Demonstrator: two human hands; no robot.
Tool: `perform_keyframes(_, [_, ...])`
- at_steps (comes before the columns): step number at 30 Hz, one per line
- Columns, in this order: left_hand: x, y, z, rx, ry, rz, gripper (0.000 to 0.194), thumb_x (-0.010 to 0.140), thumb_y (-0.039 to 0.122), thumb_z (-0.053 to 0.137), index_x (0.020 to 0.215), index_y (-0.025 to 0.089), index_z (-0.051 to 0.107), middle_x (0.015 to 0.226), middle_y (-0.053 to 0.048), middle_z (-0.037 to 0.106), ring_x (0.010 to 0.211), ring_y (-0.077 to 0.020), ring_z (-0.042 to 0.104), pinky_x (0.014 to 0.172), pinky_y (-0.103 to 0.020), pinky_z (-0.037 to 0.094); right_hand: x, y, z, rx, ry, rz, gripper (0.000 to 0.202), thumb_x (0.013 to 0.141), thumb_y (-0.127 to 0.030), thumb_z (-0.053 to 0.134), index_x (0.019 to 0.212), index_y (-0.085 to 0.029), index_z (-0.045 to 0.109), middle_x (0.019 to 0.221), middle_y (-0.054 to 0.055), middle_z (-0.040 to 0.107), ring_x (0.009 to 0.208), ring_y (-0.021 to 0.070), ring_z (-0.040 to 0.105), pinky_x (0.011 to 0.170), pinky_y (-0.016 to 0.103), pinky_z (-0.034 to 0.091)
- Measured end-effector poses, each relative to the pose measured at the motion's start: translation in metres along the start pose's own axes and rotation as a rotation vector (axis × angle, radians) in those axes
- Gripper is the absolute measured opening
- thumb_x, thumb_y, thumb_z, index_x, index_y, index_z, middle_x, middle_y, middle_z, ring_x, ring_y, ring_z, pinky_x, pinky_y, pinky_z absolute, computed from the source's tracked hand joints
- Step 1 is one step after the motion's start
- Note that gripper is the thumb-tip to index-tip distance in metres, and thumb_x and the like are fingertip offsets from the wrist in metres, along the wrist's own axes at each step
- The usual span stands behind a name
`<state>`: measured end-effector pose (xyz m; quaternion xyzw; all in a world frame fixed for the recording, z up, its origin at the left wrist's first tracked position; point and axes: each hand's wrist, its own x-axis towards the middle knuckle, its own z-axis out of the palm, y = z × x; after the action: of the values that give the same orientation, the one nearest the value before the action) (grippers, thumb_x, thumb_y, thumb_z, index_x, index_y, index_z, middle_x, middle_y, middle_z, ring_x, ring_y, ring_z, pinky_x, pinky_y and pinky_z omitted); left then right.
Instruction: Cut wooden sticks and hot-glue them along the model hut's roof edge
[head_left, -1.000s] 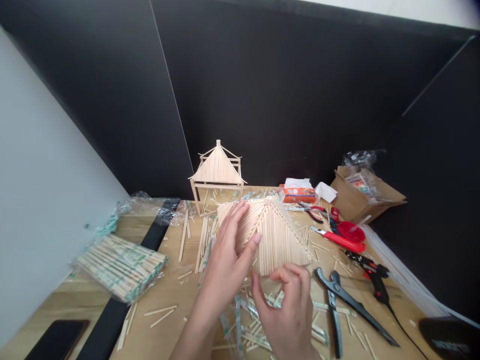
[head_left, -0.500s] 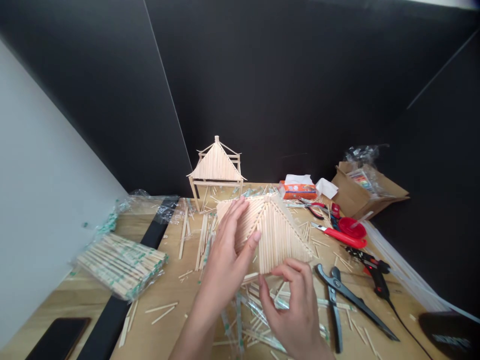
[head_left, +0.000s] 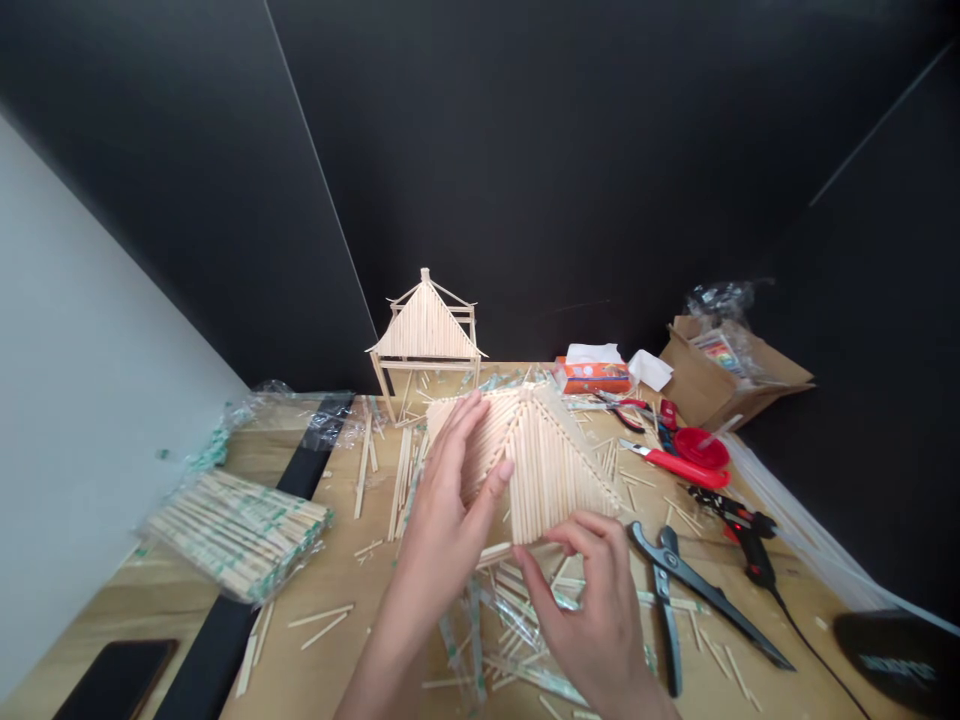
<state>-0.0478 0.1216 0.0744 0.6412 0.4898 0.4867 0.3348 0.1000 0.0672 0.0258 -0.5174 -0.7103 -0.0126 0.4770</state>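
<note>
A pyramid-shaped roof [head_left: 551,475] made of thin wooden sticks is held up over the middle of the table. My left hand [head_left: 446,510] wraps its left slope, the thumb lying on the face near a seam between sticks. At the roof's lower front edge is my right hand [head_left: 596,600], bent in toward the panel. Its thumb tip touches the bottom end of the leftmost front stick, and its index finger rests along the same edge. Part of the front panel beside that stick shows a gap. The roof's far sides are hidden.
Behind stands a stick pavilion [head_left: 424,325]. Loose sticks [head_left: 401,480] litter the table. To the right lie cutters [head_left: 667,590], a red utility knife [head_left: 679,466], a glue gun [head_left: 750,540] and a tissue pack [head_left: 592,376]. Bagged sticks [head_left: 240,530] and a phone [head_left: 116,680] lie left.
The view has shifted slightly, so everything sits a little further left. Both hands keep nearly the same hold at the roof, with the right fingertips still at its lower edge.
</note>
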Motion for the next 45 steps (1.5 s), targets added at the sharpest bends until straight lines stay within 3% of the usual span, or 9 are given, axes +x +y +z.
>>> perform_keyframes(9, [0.001,-0.001,-0.002,0.022,-0.016,-0.019,0.050,0.096,0.036,0.052,0.143,0.040,0.037,0.157,0.003,0.033,0.146,-0.0225,0.029,0.120,-0.045,0.026,-0.003,0.003,-0.002,0.002,0.001,-0.003,0.021,0.087,-0.020,0.067,0.103,-0.017,0.052,0.098,0.007,0.050,0.093,0.0202,0.053,0.079,0.033,0.048])
perform_keyframes(14, [0.002,0.000,-0.002,0.047,-0.006,0.010,0.050,0.096,0.036,0.053,0.143,0.037,0.038,0.157,0.001,0.034,0.146,-0.0223,0.029,0.121,-0.044,0.025,-0.011,0.016,-0.019,0.004,0.018,-0.046,0.023,0.084,-0.015,0.064,0.104,-0.016,0.052,0.096,0.007,0.051,0.089,0.0203,0.052,0.073,0.034,0.048])
perform_keyframes(19, [0.003,0.001,-0.001,0.065,-0.005,0.009,0.049,0.096,0.036,0.053,0.143,0.035,0.039,0.156,0.000,0.035,0.146,-0.0235,0.028,0.120,-0.044,0.025,-0.036,0.069,-0.046,-0.177,0.073,0.161,0.014,0.088,-0.024,0.061,0.100,-0.019,0.054,0.095,0.006,0.053,0.083,0.0192,0.054,0.073,0.033,0.048])
perform_keyframes(25, [0.003,-0.003,-0.001,0.071,0.008,0.008,0.051,0.094,0.038,0.056,0.142,0.037,0.040,0.156,0.001,0.036,0.146,-0.0249,0.028,0.120,-0.045,0.023,-0.084,0.147,-0.081,-0.394,-0.061,0.436,0.018,0.093,-0.035,0.048,0.098,-0.021,0.058,0.092,0.006,0.059,0.081,0.0219,0.059,0.073,0.036,0.050])
perform_keyframes(31, [0.004,-0.002,0.001,0.086,0.031,0.017,0.050,0.093,0.040,0.057,0.141,0.036,0.042,0.154,0.000,0.039,0.146,-0.0248,0.028,0.121,-0.044,0.023,-0.116,0.170,-0.088,-0.495,-0.154,0.569,0.042,0.088,-0.049,0.050,0.115,-0.020,0.061,0.114,0.012,0.061,0.109,0.0317,0.058,0.096,0.047,0.045])
perform_keyframes(34, [0.004,0.001,0.004,0.073,0.068,0.022,0.047,0.093,0.040,0.057,0.139,0.036,0.045,0.153,0.001,0.041,0.145,-0.0243,0.031,0.121,-0.044,0.023,-0.119,0.186,-0.092,-0.543,-0.104,0.675,0.054,0.086,-0.054,0.046,0.120,-0.014,0.059,0.119,0.018,0.060,0.113,0.0349,0.056,0.098,0.048,0.043])
perform_keyframes(39, [0.003,0.000,0.004,0.048,0.069,0.014,0.047,0.093,0.040,0.056,0.138,0.037,0.045,0.153,0.002,0.040,0.145,-0.0243,0.030,0.121,-0.045,0.022,-0.107,0.243,-0.107,-0.577,0.032,0.873,0.079,0.078,-0.065,0.043,0.121,0.000,0.057,0.118,0.031,0.058,0.112,0.0443,0.055,0.091,0.056,0.043])
perform_keyframes(42, [0.002,-0.003,0.002,0.023,0.028,-0.006,0.048,0.094,0.040,0.054,0.141,0.038,0.041,0.156,0.002,0.035,0.146,-0.0246,0.028,0.121,-0.046,0.022,-0.092,0.270,-0.111,-0.461,-0.011,0.921,0.063,0.069,-0.068,0.052,0.093,-0.012,0.067,0.089,0.020,0.070,0.086,0.0357,0.066,0.076,0.048,0.050])
perform_keyframes(45, [0.002,-0.004,0.000,0.046,0.006,0.000,0.050,0.095,0.039,0.053,0.143,0.039,0.038,0.156,0.002,0.034,0.146,-0.0243,0.028,0.121,-0.048,0.022,-0.075,0.272,-0.112,-0.362,-0.011,0.950,0.051,0.065,-0.068,0.056,0.074,-0.019,0.064,0.062,0.010,0.067,0.062,0.0295,0.064,0.060,0.042,0.051])
